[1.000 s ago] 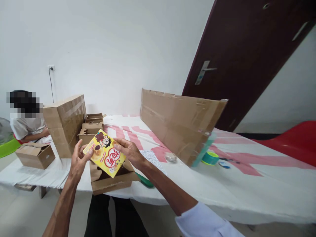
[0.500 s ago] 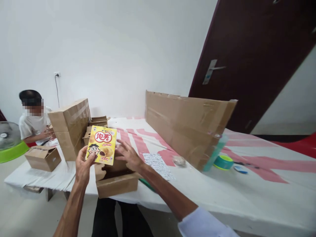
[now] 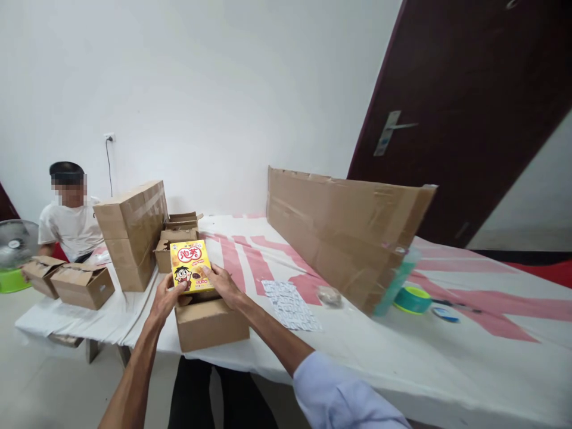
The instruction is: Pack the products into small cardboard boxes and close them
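Observation:
A yellow snack box (image 3: pixel 191 265) with a cartoon figure and red lettering is held between both hands. My left hand (image 3: pixel 167 295) grips its lower left edge, thumb on the front. On its right edge my right hand (image 3: pixel 222 285) is closed, with the thumb over the front face. Directly beneath, an open cardboard carton (image 3: pixel 212 326) stands at the table's front edge; its inside is mostly hidden by the snack box and my hands.
Stacked cartons (image 3: pixel 134 232) and open cartons (image 3: pixel 179 235) stand to the left. A long cardboard panel (image 3: pixel 339 226) rises at the right, near a tape roll (image 3: pixel 412 300) and a sheet of small labels (image 3: pixel 290 305). Another person (image 3: pixel 71 223) sits at the far left beside smaller cartons (image 3: pixel 83 286).
My right hand has closed on the snack box, which has come down slightly and tilted back over the carton. At the far left, another carton has appeared by the other person.

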The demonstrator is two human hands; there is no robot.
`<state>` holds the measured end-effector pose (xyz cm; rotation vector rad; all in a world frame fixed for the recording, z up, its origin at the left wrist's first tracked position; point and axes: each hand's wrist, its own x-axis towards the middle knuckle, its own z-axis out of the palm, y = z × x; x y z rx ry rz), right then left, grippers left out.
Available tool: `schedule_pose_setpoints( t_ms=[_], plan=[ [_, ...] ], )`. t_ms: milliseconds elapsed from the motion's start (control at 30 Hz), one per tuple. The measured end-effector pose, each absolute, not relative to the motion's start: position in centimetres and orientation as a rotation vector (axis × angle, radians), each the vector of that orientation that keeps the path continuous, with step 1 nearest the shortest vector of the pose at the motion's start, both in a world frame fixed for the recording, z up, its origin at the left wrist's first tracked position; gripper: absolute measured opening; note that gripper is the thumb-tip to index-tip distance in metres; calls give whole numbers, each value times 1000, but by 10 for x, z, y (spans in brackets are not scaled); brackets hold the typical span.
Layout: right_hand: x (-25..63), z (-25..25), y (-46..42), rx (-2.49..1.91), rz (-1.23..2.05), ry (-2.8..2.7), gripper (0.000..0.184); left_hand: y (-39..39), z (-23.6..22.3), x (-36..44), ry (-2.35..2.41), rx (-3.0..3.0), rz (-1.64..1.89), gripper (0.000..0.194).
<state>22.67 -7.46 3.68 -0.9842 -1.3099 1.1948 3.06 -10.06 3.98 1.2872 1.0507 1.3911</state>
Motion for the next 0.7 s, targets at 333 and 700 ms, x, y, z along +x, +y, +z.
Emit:
schedule_pose_setpoints(
  t_ms=[333, 700],
  plan=[
    [222, 28, -72, -1113, 1297, -1266, 42, -94, 25, 26, 1091, 1276, 1340, 57],
    [228, 58, -88, -953, 1008, -1440, 50, -104, 54, 27, 984, 1357, 1401, 75]
  ],
)
